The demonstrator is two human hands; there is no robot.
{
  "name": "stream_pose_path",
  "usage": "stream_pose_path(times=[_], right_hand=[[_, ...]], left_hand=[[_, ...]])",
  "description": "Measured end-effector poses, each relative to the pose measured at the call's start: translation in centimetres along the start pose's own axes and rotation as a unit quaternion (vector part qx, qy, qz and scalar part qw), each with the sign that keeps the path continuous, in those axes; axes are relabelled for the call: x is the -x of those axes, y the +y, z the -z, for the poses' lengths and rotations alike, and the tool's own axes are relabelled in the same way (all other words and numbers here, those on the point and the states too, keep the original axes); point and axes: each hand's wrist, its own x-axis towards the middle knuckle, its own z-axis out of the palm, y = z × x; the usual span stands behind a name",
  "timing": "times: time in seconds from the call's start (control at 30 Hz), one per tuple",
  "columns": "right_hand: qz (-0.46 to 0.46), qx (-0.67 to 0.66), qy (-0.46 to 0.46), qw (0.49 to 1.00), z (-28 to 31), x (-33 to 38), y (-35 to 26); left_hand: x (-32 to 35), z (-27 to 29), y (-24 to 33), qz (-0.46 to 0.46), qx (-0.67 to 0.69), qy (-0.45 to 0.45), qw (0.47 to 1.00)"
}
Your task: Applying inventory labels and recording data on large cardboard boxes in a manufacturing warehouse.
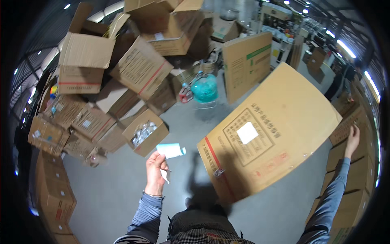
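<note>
A pile of cardboard boxes [142,67] crowds our left and far side, while stacked cartons [362,173] line our right. In front of us a large carton [284,107] stands tilted, blocking part of the flat upright carton [243,67] behind it. Between pile and cartons we see a teal bag [204,87], and nearer, an open box [155,143] of shiny items. Our right hand [353,140] is raised beyond the large carton's right corner, fingers curled; we cannot tell whether it grips anything. Our left hand [154,168] pinches a light blue sheet [170,150] above the floor, with a white scrap [165,175] hanging below the fingers
</note>
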Motion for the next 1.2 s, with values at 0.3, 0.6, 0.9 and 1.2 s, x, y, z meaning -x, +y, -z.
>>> stream_pose_path(times=[0.3, 0.6, 0.9, 1.2], right_hand=[[0.044, -0.032, -0.312, 0.948, 3.0, 29.0, -13.8], [-0.02, 0.155, -0.242, 0.958, -5.1, 24.5, -4.7], [-0.146, -0.172, -0.168, 0.96, -18.1, 11.3, 1.0], [-0.281, 0.058, -0.101, 0.953, -33.6, 2.2, 8.1]], left_hand=[[2.7, -16.3, -9.4, 0.137, -0.036, -0.169, 0.975], [2.1, -26.3, -16.2, 0.196, -0.097, -0.251, 0.943], [-9.0, -41.2, -23.9, 0.324, -0.02, -0.314, 0.892], [-16.3, -56.4, -36.6, 0.552, -0.027, -0.44, 0.708]])
